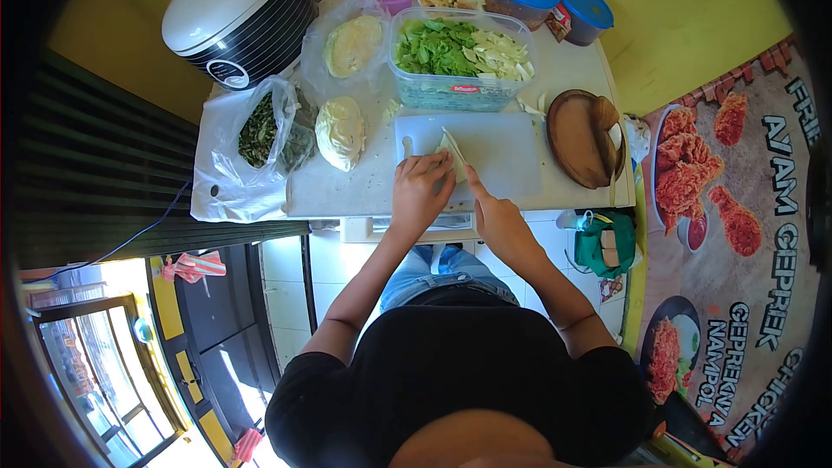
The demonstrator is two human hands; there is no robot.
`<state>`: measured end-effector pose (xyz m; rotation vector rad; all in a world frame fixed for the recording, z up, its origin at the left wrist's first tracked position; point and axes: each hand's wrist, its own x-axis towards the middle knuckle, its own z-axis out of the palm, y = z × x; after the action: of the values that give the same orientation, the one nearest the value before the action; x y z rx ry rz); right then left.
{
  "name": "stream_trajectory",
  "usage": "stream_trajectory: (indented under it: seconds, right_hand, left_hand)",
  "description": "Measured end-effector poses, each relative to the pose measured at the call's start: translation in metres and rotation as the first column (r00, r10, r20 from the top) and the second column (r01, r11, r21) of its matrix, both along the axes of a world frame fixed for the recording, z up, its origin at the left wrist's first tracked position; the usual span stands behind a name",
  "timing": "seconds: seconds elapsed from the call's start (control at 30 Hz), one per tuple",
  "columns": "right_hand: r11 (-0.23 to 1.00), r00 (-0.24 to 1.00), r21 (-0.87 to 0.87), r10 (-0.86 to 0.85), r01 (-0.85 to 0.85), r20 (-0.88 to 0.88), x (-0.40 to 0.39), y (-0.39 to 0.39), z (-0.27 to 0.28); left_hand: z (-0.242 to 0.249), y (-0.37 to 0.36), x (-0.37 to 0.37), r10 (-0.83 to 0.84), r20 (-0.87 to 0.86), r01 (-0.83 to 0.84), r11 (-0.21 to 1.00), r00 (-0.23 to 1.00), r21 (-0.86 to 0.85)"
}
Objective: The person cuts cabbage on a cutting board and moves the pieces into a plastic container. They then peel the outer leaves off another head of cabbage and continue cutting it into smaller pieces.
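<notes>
On the white cutting board (511, 143) lies a pale piece of cabbage (459, 171). My left hand (423, 186) presses on it from the left with the fingers bent together. From the right, my right hand (501, 224) is closed around a knife (453, 146), its index finger stretched along the blade. The blade points away from me and sits against the cabbage piece, close to my left fingertips. The knife's handle is hidden in my palm. Left of the board rests a larger cut cabbage (341, 133).
Behind the board stands a clear plastic container (464, 95) of chopped greens and cabbage. A wooden mortar with pestle (572, 143) is at the right. Leafy greens in a plastic bag (227, 182), a rice cooker (238, 13) and another bagged cabbage (353, 46) are at left.
</notes>
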<state>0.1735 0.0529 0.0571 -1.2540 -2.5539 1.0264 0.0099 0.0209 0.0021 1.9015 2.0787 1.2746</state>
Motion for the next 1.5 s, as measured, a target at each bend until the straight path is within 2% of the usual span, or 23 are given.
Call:
stream_trajectory:
  seconds: [0.07,0.27,0.5,0.6,0.67,0.7,0.77,0.8,0.87,1.07,1.2,1.5]
  right_hand:
    - [0.99,0.996,0.143,0.023,-0.011,-0.083,0.002,-0.001,-0.01]
    - [1.0,0.996,0.009,-0.018,0.017,0.086,-0.007,-0.003,0.011]
    - [0.999,0.997,0.051,-0.016,0.012,0.078,-0.008,-0.004,-0.006]
    - [0.995,1.0,0.099,-0.011,0.01,0.014,-0.007,-0.001,-0.006]
    - [0.994,0.998,-0.103,-0.035,0.039,0.046,-0.007,0.004,0.007]
    - [0.993,0.998,-0.105,-0.04,0.044,0.048,-0.005,0.002,0.0]
    - [0.991,0.993,0.131,-0.008,0.024,-0.114,-0.004,-0.002,-0.02]
    - [0.991,0.994,0.131,-0.013,0.028,-0.113,-0.006,-0.004,-0.016]
    - [0.999,0.999,0.038,-0.006,0.004,0.05,-0.011,-0.006,-0.005]
    - [0.998,0.991,0.018,0.066,-0.068,0.119,-0.006,-0.006,0.0]
    - [0.997,0.991,0.03,0.06,-0.064,0.118,-0.003,-0.009,0.004]
    - [0.993,0.995,-0.119,-0.003,0.015,0.096,-0.006,-0.02,0.006]
  left_hand:
    - [-0.001,0.002,-0.004,-0.032,0.012,0.032,0.999,0.999,0.004]
    - [-0.003,0.002,-0.005,-0.041,0.021,0.04,0.998,0.999,0.048]
    - [-0.007,0.001,-0.006,-0.049,0.047,0.048,0.998,0.998,0.031]
    - [-0.005,0.002,-0.006,-0.052,0.035,0.05,0.998,0.998,0.036]
    - [-0.004,0.001,-0.004,-0.042,0.023,0.041,0.998,0.999,0.052]
    - [-0.005,0.0,-0.004,-0.047,0.025,0.046,0.998,0.999,0.05]
    - [-0.006,0.001,-0.004,-0.026,0.008,0.026,0.999,1.0,0.045]
    - [-0.005,0.002,-0.004,-0.03,0.009,0.03,0.999,0.999,0.045]
    - [-0.004,0.002,-0.003,-0.013,-0.013,0.013,0.999,1.0,0.041]
    - [-0.004,0.002,-0.003,-0.005,-0.022,0.006,0.999,1.0,0.032]
    - [-0.005,0.002,-0.002,-0.008,-0.013,0.008,0.999,1.0,0.033]
    - [-0.006,0.002,-0.003,-0.008,-0.013,0.008,1.0,1.0,0.027]
